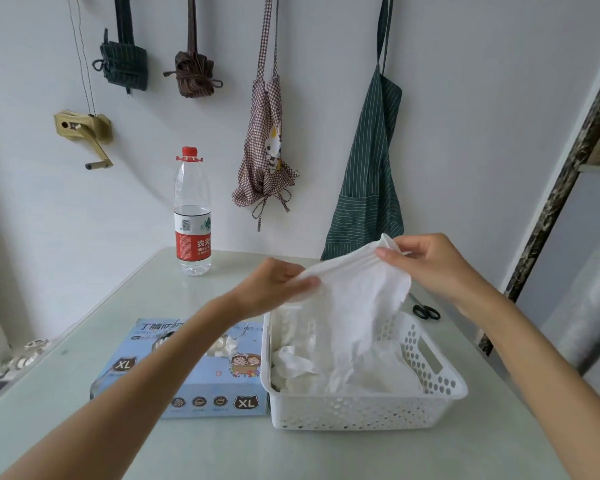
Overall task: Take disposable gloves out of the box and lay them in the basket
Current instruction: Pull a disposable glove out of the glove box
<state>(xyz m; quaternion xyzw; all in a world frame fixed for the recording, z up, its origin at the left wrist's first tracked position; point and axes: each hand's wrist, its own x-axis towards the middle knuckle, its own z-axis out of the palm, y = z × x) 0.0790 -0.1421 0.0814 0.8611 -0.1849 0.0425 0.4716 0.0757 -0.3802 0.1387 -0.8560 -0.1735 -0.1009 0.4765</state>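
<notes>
Below both hands sat the white basket, already holding several crumpled gloves, with the blue box just beside it under the left forearm. The left hand and right hand each pinched an upper edge of one white glove, which hung spread above the basket. It looked thin, limp and nearly weightless, probably best held by those edges. Beyond the left hand stood a water bottle.

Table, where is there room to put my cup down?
Bare pale table top lies left of the blue glove box, behind it towards the clear water bottle, and along the near edge. It is crowded around the white perforated plastic basket and black scissors.
</notes>
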